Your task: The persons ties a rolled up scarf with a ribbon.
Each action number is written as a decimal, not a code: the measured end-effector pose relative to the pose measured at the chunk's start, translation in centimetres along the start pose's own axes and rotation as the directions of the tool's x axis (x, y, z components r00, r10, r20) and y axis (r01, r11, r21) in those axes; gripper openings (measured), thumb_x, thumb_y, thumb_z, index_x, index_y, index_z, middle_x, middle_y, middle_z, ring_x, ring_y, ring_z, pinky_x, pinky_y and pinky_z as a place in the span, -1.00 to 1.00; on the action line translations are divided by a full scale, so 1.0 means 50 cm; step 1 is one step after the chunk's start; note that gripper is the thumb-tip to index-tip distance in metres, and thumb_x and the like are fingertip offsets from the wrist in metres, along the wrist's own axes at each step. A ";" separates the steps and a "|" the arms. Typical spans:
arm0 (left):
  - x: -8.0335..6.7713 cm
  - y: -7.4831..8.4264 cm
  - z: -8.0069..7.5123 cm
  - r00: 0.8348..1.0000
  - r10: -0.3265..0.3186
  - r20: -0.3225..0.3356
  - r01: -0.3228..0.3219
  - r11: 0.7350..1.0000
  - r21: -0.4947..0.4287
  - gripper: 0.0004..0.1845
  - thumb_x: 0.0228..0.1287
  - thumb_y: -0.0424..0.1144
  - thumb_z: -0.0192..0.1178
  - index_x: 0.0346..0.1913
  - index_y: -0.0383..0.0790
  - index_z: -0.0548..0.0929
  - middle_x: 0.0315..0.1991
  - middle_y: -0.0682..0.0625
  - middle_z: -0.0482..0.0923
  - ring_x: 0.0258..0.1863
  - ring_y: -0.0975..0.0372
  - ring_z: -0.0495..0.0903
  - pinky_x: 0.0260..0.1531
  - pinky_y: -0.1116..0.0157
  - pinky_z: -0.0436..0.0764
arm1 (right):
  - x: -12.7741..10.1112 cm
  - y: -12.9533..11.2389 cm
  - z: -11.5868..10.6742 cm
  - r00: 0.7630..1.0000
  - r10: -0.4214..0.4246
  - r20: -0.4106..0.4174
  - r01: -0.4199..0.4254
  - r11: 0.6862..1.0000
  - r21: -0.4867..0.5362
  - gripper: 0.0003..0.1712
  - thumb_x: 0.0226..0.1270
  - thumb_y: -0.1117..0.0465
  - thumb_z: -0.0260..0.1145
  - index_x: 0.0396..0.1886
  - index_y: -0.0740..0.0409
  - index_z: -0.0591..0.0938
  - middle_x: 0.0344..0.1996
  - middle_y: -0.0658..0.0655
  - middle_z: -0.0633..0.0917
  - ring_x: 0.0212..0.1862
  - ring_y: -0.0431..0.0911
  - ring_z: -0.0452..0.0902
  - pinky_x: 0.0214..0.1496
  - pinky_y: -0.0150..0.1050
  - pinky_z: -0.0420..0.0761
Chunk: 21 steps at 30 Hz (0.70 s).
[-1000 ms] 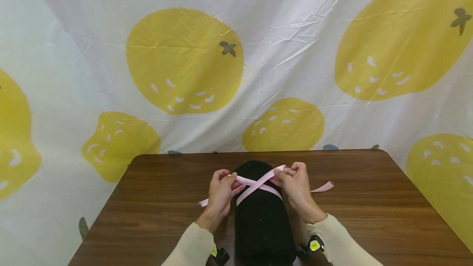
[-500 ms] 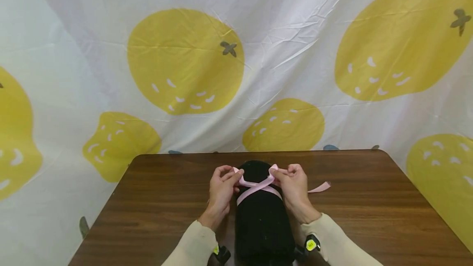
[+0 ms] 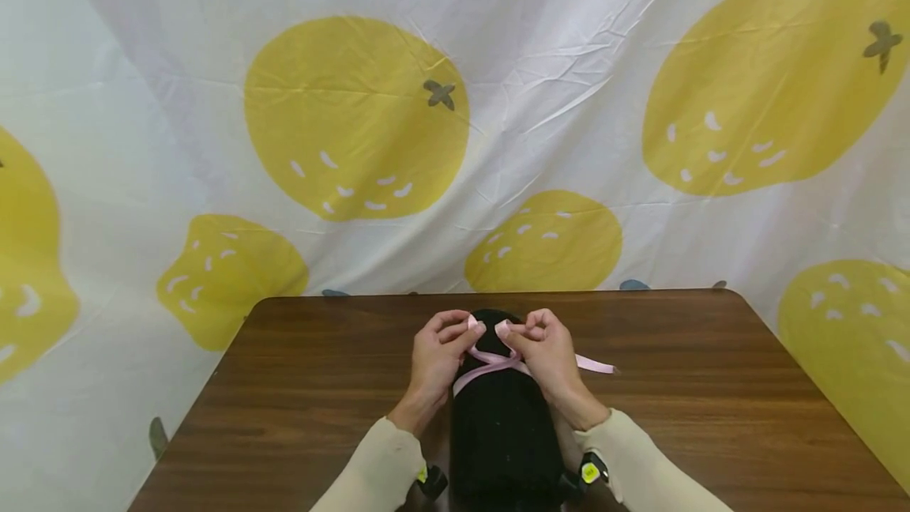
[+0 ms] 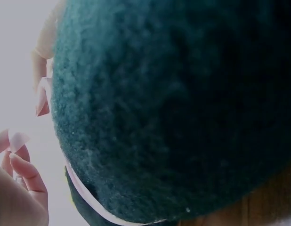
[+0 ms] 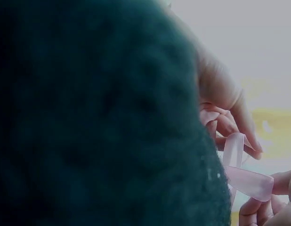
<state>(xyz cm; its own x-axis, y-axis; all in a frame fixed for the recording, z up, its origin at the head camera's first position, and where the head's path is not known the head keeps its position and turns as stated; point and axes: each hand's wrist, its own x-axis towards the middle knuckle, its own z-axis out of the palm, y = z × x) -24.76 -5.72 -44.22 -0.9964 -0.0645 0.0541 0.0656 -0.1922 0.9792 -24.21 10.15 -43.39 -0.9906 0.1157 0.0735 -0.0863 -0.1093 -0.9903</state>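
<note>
Our left hand [image 3: 435,354] and right hand [image 3: 543,350] each pinch the pink ribbon [image 3: 490,362], crossed over the black fleece roll [image 3: 501,433] on the surface [image 3: 711,417].

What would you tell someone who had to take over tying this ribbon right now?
Left hand: pinches one end of the pink ribbon above the black roll.
Right hand: pinches the other end, close beside the left.
Where things are: the roll lies lengthwise on the brown table. The ribbon goes around its far part, and a loose tail lies on the table to the right.
Done: ribbon wrapped and crossed on top of the roll.
Left: no finished knot or bow shows yet. Probably pull the crossing snug, then tie it, keeping both ends pinched.
</note>
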 end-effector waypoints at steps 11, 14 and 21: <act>0.004 0.001 0.004 0.976 0.128 0.175 -0.139 0.989 0.054 -0.59 0.18 -0.39 0.40 0.11 -0.33 0.64 -0.11 -0.27 0.72 -0.23 0.29 0.69 -0.39 0.43 0.63 | -0.005 -0.013 -0.003 0.964 -0.004 0.265 0.047 0.987 -0.155 -0.67 0.27 0.47 0.33 -0.25 0.24 0.31 -0.22 0.35 0.76 -0.23 -0.19 0.72 -0.27 -0.43 0.61; 0.005 0.002 0.001 0.965 0.124 0.231 -0.146 0.986 0.077 -0.54 0.20 -0.40 0.38 0.18 -0.32 0.60 -0.09 -0.29 0.71 -0.28 0.30 0.68 -0.40 0.41 0.65 | -0.004 -0.015 -0.008 0.938 -0.034 0.344 0.094 0.983 -0.159 -0.68 0.31 0.48 0.29 -0.15 0.30 0.30 -0.19 0.37 0.75 -0.21 -0.13 0.73 -0.18 -0.38 0.64; 0.008 0.003 -0.006 0.934 0.092 0.345 -0.146 0.980 0.133 -0.42 0.27 -0.38 0.32 0.35 -0.22 0.43 -0.03 -0.30 0.68 -0.41 0.28 0.65 -0.37 0.37 0.65 | 0.001 -0.008 -0.022 0.886 -0.102 0.452 0.181 0.974 -0.135 -0.67 0.37 0.45 0.24 0.01 0.35 0.33 -0.26 0.24 0.76 -0.24 -0.21 0.69 -0.16 -0.36 0.64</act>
<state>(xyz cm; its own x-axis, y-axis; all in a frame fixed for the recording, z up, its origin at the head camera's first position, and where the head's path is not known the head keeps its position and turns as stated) -25.13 -6.07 -44.09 -0.9428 0.2600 0.2086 0.2029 -0.0489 0.9780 -24.09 11.26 -43.10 -0.9170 -0.3329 0.2197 -0.2492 0.0479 -0.9673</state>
